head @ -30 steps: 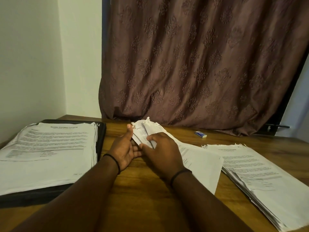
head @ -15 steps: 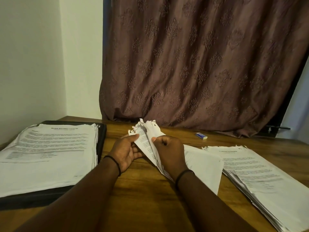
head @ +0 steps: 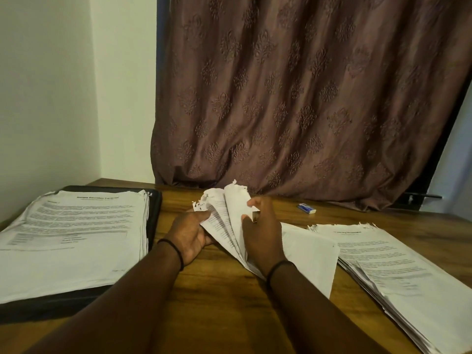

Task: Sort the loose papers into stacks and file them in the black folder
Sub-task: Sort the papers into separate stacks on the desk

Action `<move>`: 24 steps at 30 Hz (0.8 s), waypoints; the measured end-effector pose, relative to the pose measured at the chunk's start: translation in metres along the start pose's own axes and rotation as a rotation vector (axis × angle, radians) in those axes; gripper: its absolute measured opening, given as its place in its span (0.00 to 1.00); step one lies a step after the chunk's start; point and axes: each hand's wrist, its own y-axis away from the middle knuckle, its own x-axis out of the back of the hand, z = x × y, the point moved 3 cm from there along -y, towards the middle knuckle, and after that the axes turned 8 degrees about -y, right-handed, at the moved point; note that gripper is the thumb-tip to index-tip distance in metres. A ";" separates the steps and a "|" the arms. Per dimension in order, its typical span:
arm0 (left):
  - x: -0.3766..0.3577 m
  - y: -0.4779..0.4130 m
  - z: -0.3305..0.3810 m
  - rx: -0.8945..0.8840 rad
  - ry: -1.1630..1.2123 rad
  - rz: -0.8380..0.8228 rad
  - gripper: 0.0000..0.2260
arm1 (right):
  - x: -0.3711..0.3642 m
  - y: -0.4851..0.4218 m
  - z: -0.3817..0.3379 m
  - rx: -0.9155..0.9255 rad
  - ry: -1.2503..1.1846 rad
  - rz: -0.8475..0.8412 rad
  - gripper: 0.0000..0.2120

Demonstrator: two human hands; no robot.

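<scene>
Head view: grips ragged sheaf point(head: 226, 213) in left hand point(head: 190, 236) and right hand point(head: 263, 233), fingers point(head: 204, 215) clamped on it, fanning pages for sorting; black folder point(head: 156, 213) left of fingers.

Looks like a home room used as a study corner. Wooden table point(head: 217, 315) sits in a bare white wall point(head: 51, 98) corner at 10 o'clock. Heavy brown patterned curtain point(head: 306, 98) at 12 to 2 o'clock drapes onto the table's far edge. Printed paper stack point(head: 71, 238) on a folder point(head: 154, 218) at 9 o'clock, second stack point(head: 396, 272) at 4 o'clock, eraser point(head: 306, 208) at 1 o'clock.
</scene>
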 end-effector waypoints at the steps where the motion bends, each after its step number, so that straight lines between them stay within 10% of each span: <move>1: 0.000 0.000 0.000 0.006 0.005 0.006 0.11 | 0.001 0.001 -0.002 0.022 0.006 0.009 0.15; 24: 0.000 0.002 0.001 -0.040 0.008 -0.004 0.11 | -0.015 0.009 -0.015 0.324 0.583 -0.219 0.17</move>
